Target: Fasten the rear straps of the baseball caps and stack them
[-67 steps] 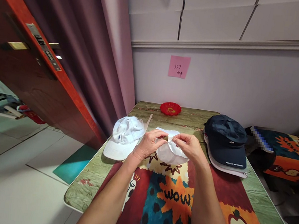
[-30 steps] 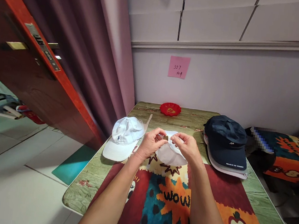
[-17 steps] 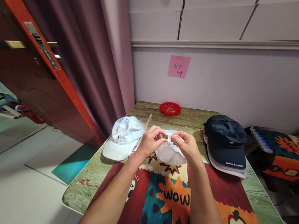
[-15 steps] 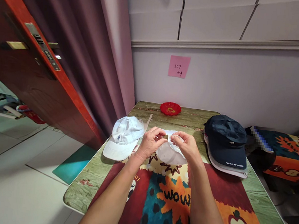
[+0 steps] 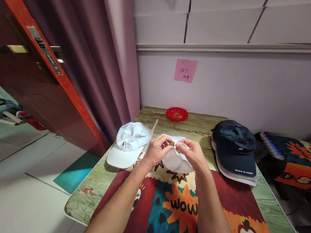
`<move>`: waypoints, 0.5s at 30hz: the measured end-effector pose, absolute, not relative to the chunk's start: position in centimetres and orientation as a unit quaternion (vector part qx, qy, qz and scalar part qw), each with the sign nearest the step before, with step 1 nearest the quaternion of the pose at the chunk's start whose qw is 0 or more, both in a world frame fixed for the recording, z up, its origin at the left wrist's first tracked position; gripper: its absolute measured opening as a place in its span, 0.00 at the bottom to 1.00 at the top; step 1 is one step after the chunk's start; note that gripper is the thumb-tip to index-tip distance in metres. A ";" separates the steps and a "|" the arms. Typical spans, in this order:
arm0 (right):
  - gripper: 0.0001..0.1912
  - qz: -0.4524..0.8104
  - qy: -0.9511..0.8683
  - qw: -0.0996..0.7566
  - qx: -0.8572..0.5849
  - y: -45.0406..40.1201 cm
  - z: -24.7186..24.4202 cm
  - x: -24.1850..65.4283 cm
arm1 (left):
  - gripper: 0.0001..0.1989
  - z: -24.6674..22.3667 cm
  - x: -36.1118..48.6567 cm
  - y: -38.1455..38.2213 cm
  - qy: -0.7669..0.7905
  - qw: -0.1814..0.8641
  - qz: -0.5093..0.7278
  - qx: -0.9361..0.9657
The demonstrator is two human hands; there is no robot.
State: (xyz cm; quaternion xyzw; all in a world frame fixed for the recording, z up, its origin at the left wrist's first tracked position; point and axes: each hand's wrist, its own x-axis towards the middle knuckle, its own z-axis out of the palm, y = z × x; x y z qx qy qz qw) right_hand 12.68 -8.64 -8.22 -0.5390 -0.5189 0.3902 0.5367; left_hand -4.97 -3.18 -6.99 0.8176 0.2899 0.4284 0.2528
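A white cap [image 5: 177,163] lies on the patterned mat at the middle of the table, its strap side up between my hands. My left hand [image 5: 157,151] pinches the strap's small brownish buckle [image 5: 172,144] from the left. From the right, my right hand [image 5: 192,152] pinches the white strap close beside the buckle; its fingertips partly cover the strap end. To the left sits a light blue-white cap [image 5: 132,138] with a small dark logo, brim toward me. A dark navy cap [image 5: 235,146] rests on lighter caps at the right.
A red scalloped dish [image 5: 177,114] is at the table's back. The colourful mat [image 5: 173,208] covers the front of the green wood-pattern table [image 5: 87,194]. A wall with a pink note [image 5: 185,70] stands behind; a door [image 5: 49,82] and curtain are left.
The fingers of both hands have shifted slightly around the buckle and strap. The caps and dish stay in place.
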 end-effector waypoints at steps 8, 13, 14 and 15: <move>0.16 0.387 -0.492 0.561 -0.541 -8.7 -7.6 11.8 | 0.07 -7.0 -4.8 -3.3 0.296 0.185 0.420 0.838; 0.17 0.358 -0.539 0.533 -0.546 -8.9 -7.5 12.2 | 0.05 -6.8 -5.0 -3.2 0.292 0.189 0.411 0.842; 0.17 0.357 -0.543 0.528 -0.546 -8.9 -7.5 12.3 | 0.04 -6.7 -5.0 -3.1 0.290 0.192 0.407 0.844; 0.18 0.358 -0.544 0.527 -0.547 -9.0 -7.5 12.4 | 0.04 -6.7 -5.1 -3.0 0.289 0.194 0.404 0.846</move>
